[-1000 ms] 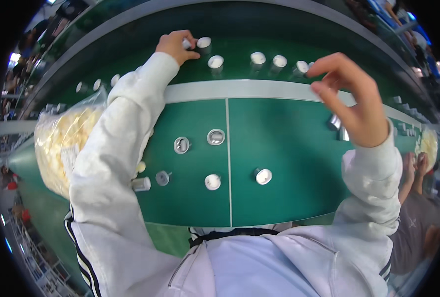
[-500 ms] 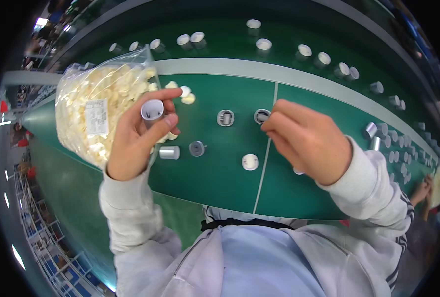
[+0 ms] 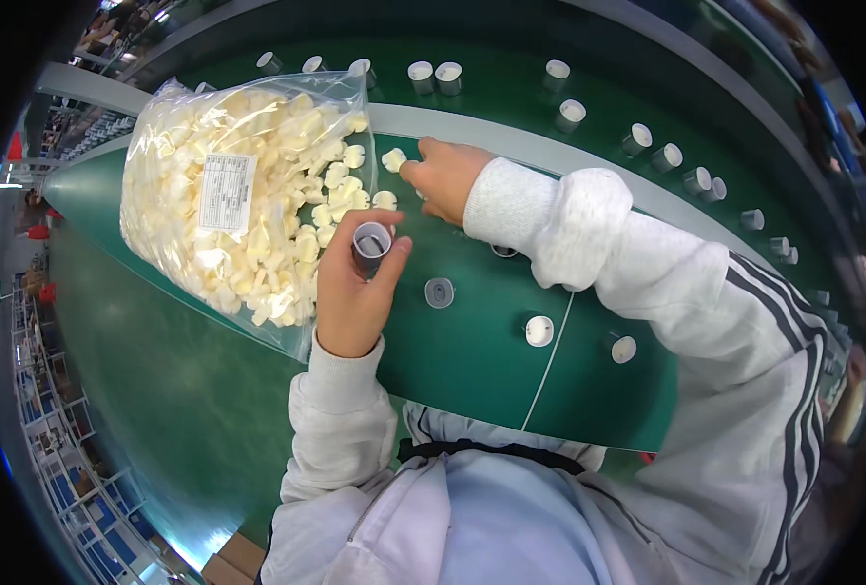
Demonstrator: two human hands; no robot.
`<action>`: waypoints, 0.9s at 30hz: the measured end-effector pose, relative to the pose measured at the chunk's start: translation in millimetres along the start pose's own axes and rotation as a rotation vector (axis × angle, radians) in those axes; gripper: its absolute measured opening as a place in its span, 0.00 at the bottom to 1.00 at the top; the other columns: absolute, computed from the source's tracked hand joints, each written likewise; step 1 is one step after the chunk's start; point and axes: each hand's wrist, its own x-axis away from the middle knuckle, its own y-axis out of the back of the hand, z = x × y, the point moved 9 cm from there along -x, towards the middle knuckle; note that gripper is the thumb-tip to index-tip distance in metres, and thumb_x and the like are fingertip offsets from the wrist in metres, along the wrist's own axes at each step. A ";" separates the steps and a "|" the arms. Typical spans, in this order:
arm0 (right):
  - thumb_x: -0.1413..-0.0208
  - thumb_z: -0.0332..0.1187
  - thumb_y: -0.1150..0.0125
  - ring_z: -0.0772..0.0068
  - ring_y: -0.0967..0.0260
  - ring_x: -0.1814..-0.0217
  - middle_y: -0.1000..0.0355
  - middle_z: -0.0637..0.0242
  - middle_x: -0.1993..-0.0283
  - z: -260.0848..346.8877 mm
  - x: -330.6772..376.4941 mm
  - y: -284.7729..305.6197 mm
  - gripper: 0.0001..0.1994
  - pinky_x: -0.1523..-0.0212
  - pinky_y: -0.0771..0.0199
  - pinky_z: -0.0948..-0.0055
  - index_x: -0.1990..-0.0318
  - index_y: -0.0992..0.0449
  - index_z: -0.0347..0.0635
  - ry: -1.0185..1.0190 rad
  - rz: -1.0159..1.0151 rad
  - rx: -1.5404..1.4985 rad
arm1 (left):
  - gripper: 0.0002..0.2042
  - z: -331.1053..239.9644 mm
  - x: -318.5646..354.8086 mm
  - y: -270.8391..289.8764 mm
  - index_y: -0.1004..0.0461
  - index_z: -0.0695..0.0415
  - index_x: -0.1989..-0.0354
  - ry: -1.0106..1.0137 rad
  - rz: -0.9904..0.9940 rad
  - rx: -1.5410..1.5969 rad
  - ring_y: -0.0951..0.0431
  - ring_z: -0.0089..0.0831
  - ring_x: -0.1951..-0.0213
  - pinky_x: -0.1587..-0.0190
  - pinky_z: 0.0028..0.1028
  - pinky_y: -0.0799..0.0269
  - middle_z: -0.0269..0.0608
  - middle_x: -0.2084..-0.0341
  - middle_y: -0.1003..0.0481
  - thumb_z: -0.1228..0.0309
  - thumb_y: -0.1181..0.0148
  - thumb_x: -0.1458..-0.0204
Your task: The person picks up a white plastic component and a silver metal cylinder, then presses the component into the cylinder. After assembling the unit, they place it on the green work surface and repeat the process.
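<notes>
Step in hand (judged): pick-up of loose cream pcs, L side holding, R side picking.

L hand: fingers & thumb wrapped around 1 silver cup. Cup mouth faces up; a dark grey part shows inside. Pos.: just beside the loose pcs, near the mouth of the clear bag.

R hand: fingers bent, pointing L, at 1 separate cream pc. on the green table. Fingertips partly hidden; cannot tell if they grip anything.

Next move (judged): calls for a narrow fingertip pinch on 1 pc. only, w/o dragging adjacent pcs; cup to be held level, mouth unobstructed.

Adj. items: 1 grey round part nearest the L hand; 2 white-topped cups, L unit & R unit, well apart from the bag. Addl. cups stand beyond the pale rail.
</notes>
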 end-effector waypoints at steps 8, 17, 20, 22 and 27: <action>0.50 0.24 0.39 0.57 0.21 0.65 0.24 0.58 0.69 0.7 70.0 59.9 0.07 0.62 0.21 0.65 0.63 0.23 0.34 0.012 0.003 -0.571 | 0.12 -46.3 -10.7 -23.4 0.33 0.58 0.67 -0.177 0.066 -0.033 0.25 0.24 0.63 0.62 0.23 0.28 0.45 0.61 0.22 0.83 0.33 0.52; 0.52 0.21 0.31 0.69 0.23 0.68 0.27 0.61 0.64 -50.6 221.6 115.3 0.10 0.67 0.23 0.75 0.63 0.27 0.34 -0.258 -0.692 -0.965 | 0.13 -86.6 -21.5 -133.2 0.37 0.58 0.73 0.216 0.483 0.223 0.20 0.31 0.62 0.59 0.25 0.21 0.49 0.62 0.23 0.85 0.37 0.50; 0.55 0.21 0.29 0.65 0.25 0.66 0.29 0.60 0.60 -43.9 267.6 140.1 0.14 0.66 0.24 0.74 0.62 0.27 0.36 -0.236 -0.947 -0.412 | 0.12 -93.0 -19.8 -183.5 0.37 0.58 0.73 0.336 0.563 0.382 0.20 0.32 0.59 0.54 0.26 0.22 0.49 0.60 0.23 0.83 0.38 0.47; 0.59 0.21 0.27 0.60 0.26 0.62 0.30 0.59 0.57 -45.0 286.5 141.2 0.17 0.66 0.25 0.73 0.60 0.26 0.36 -0.354 -0.966 -0.156 | 0.12 -93.6 -22.6 -210.4 0.37 0.58 0.73 0.339 0.611 0.418 0.20 0.31 0.59 0.54 0.26 0.22 0.48 0.60 0.23 0.83 0.37 0.47; 0.60 0.18 0.27 0.61 0.24 0.62 0.28 0.59 0.57 -55.3 325.3 143.0 0.19 0.64 0.22 0.74 0.57 0.24 0.35 -0.417 -1.109 -0.104 | 0.13 -95.1 -22.0 -260.1 0.33 0.57 0.74 0.331 0.756 0.459 0.20 0.30 0.60 0.54 0.25 0.25 0.47 0.61 0.22 0.83 0.32 0.51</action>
